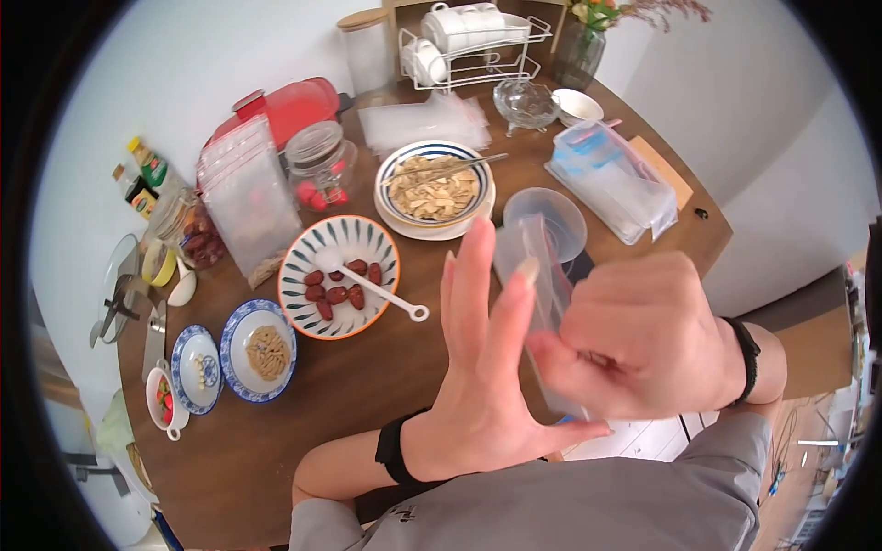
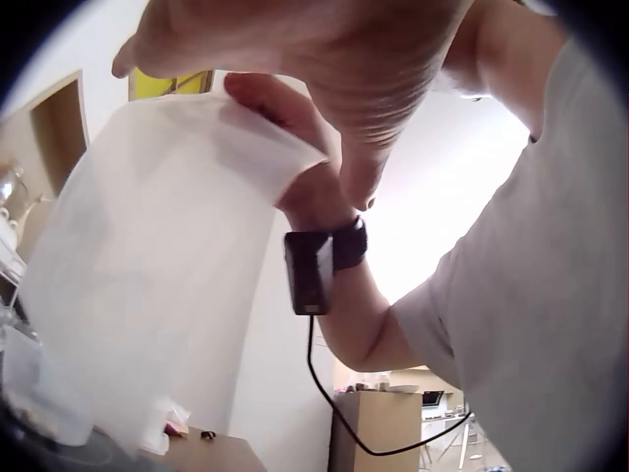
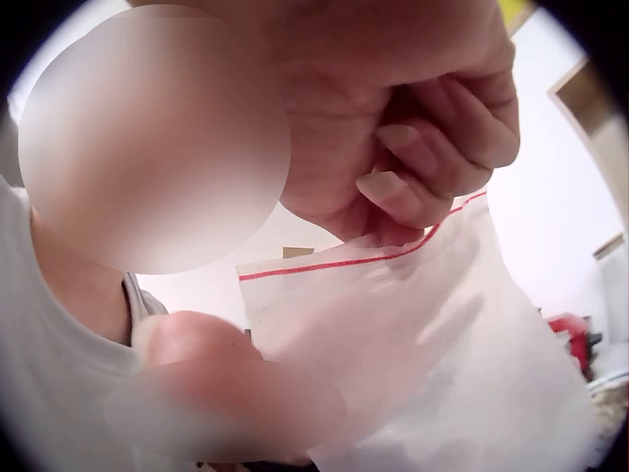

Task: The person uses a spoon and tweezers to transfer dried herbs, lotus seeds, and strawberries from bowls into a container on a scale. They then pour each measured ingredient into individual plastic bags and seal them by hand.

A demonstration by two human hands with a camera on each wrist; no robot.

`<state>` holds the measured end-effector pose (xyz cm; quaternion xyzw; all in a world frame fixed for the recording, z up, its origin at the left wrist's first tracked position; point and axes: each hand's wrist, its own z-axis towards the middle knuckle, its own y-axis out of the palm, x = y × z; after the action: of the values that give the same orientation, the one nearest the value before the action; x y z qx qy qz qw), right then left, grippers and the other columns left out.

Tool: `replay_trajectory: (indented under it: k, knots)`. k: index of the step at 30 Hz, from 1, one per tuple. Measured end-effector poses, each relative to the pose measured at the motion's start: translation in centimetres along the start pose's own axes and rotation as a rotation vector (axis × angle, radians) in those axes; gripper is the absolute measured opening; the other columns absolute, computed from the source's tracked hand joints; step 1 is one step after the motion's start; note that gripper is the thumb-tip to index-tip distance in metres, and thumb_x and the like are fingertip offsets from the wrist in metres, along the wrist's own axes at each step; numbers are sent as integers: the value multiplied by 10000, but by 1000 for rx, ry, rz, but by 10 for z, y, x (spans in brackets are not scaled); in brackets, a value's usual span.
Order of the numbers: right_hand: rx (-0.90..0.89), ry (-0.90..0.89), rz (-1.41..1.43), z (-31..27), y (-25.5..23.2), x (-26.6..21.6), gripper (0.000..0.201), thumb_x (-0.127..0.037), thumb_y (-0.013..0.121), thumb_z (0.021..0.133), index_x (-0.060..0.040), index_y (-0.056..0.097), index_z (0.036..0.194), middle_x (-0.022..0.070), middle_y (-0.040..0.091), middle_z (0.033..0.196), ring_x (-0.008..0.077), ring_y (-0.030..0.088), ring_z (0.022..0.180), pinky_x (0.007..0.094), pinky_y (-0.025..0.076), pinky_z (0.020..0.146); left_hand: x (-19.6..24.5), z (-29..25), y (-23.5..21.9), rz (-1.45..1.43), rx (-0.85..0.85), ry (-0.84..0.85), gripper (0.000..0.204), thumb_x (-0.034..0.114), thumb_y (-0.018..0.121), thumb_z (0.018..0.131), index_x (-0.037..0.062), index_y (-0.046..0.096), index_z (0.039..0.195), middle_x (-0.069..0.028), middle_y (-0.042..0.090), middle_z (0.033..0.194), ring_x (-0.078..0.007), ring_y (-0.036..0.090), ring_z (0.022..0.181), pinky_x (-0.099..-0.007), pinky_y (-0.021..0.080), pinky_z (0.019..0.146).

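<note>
A translucent zip bag [image 1: 540, 266] with a red line along its top edge hangs upright over the table's near right side. My right hand [image 1: 643, 340], fingers curled in, pinches the bag's top edge [image 3: 339, 264]. Beside it, my left hand [image 1: 487, 367] has straight, spread fingers and an outstretched thumb, its palm towards the bag. From the left wrist, the bag [image 2: 147, 265] hangs below the right hand, its upper part puffed wide. Past the bag stands a clear round plastic container [image 1: 560, 220], partly covered by it.
Left of the hands is a striped plate [image 1: 299, 241] with red dates and a white spoon [image 1: 386, 296]. Behind stands a bowl of pale dried slices [image 1: 436, 191] with a metal utensil. Blue-rimmed bowls [image 1: 230, 331] lie left; a packet of bags [image 1: 616, 184] lies back right.
</note>
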<state>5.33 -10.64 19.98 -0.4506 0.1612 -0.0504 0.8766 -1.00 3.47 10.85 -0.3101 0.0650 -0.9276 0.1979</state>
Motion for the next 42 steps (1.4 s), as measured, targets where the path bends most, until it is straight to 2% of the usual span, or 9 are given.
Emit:
replay_trajectory:
  k: [7, 12, 20, 23, 25, 33, 35, 37, 42]
  knots:
    - [-155, 76, 236, 7, -3, -4, 242, -90, 751, 734, -61, 551, 601, 38, 452, 510, 190, 426, 419, 321, 291, 399, -12, 5, -24, -369, -279, -117, 1385, 443, 905, 550, 33, 2, 1516, -283, 37, 1551, -464, 44, 1449, -642, 7, 1101]
    - [-186, -96, 276, 16, -15, -4, 134, -156, 779, 714, -70, 694, 771, 36, 560, 731, 190, 522, 630, 320, 371, 550, -16, 11, -34, -913, -362, -407, 1531, 331, 968, 496, 80, -152, 1508, -177, 210, 1504, -314, 210, 1421, -436, 243, 1128]
    - [-220, -252, 53, 8, -17, 0, 180, -258, 737, 795, -95, 663, 770, 53, 635, 986, 234, 551, 856, 354, 332, 785, -13, 15, -31, -1163, -289, -634, 1654, 623, 926, 325, 54, -71, 1516, -126, 385, 1445, -292, 397, 1341, -450, 303, 1103]
    - [-330, -180, 143, 11, -23, -1, 167, -207, 711, 838, -80, 617, 783, 60, 671, 982, 226, 575, 794, 345, 336, 779, -24, 14, -31, -1171, -269, -649, 1615, 627, 919, 344, 12, -13, 1510, -140, 458, 1392, -289, 438, 1313, -435, 320, 1101]
    - [-353, -141, 174, 10, -23, 2, 168, -204, 692, 859, -72, 608, 797, 57, 681, 945, 224, 583, 760, 337, 337, 780, -34, 15, -34, -1259, -329, -596, 1336, 321, 951, 551, 102, 70, 1530, -166, 439, 1373, -280, 407, 1315, -438, 376, 1052]
    - [-182, -85, 237, -7, -24, 11, 178, -229, 677, 872, -59, 625, 873, 60, 699, 787, 184, 582, 681, 309, 337, 747, -26, 19, -36, -1068, -212, -775, 1179, 491, 890, 606, -35, 248, 1444, -169, 594, 1215, -259, 590, 1134, -392, 451, 987]
    - [6, -44, 322, -16, -25, 18, 198, -239, 693, 850, -57, 629, 896, 80, 705, 780, 149, 562, 662, 302, 338, 720, -29, 17, -38, -1032, -208, -794, 1128, 476, 885, 622, -33, 283, 1429, -165, 607, 1192, -254, 608, 1102, -385, 468, 967]
    - [260, 98, 480, -27, -20, 23, 207, -258, 651, 880, -57, 606, 883, 104, 670, 760, 139, 552, 676, 268, 384, 652, -34, 15, -40, -1008, -194, -777, 836, 99, 848, 701, 14, 379, 1388, -149, 610, 1169, -226, 627, 1040, -373, 492, 916]
    - [330, 648, 167, -55, 9, 100, 248, -234, 621, 936, -5, 612, 842, 34, 621, 726, 71, 584, 679, 226, 436, 608, -25, 16, -40, -1042, -468, -896, 1050, 274, 938, 588, 10, 336, 1407, -127, 602, 1178, -216, 605, 1065, -368, 464, 968]
